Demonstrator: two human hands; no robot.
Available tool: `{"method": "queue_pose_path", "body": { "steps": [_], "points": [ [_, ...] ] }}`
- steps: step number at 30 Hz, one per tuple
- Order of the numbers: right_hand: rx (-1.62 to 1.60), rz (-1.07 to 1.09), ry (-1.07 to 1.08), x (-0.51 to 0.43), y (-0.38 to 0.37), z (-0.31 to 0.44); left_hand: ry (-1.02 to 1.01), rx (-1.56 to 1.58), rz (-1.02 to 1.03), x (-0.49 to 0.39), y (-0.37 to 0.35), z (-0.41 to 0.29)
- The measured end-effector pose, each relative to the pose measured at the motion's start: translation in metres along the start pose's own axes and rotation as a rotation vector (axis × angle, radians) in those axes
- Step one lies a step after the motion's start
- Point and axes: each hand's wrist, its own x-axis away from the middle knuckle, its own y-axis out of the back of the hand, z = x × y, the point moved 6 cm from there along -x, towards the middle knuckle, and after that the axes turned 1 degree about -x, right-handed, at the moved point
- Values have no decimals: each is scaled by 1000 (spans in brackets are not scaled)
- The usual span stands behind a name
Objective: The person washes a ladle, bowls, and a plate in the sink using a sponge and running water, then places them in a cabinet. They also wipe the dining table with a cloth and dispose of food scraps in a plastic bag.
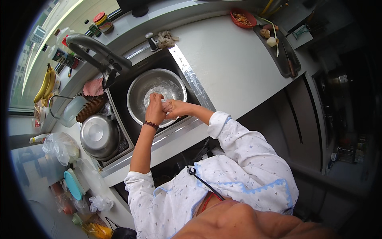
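Observation:
A round steel basin (135,86) with water in it sits in the dark sink (121,89). Over the basin's near side, my left hand (155,110), with a beaded bracelet at its wrist, has its fingers curled and meets my right hand (179,108). Between the two is a small, wrinkled, pale pinkish lump (167,105), seemingly held in the right hand's fingers; what it is cannot be made out. Whether the left fingers grip it too is hidden. The grey faucet (98,53) arches at the sink's far left corner.
Left of the basin, an upturned steel bowl (96,134) rests by a brown slatted basket (91,110) and a pink cloth (93,87). A glass pitcher (70,112) stands beyond. At the far right are a red bowl (253,21) of food scraps and a dark tray (277,58) with vegetables and a knife (290,64).

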Motion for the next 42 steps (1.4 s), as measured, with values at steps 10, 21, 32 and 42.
{"method": "queue_pose_path", "body": {
  "steps": [10, 21, 32, 42],
  "points": [
    [203, -663, 275, 101, 18, 41, 620, 1214, -5, 52, -25, -19],
    [1238, -980, 565, 152, 23, 51, 587, 678, -250, 97, -7, -7],
    [-78, -983, 360, 250, 70, 36, 637, 1074, -340, 170, 42, 72],
    [-17, -1492, 70, 459, 83, -12, 555, 704, -338, 86, 33, -32]
  ]
}}
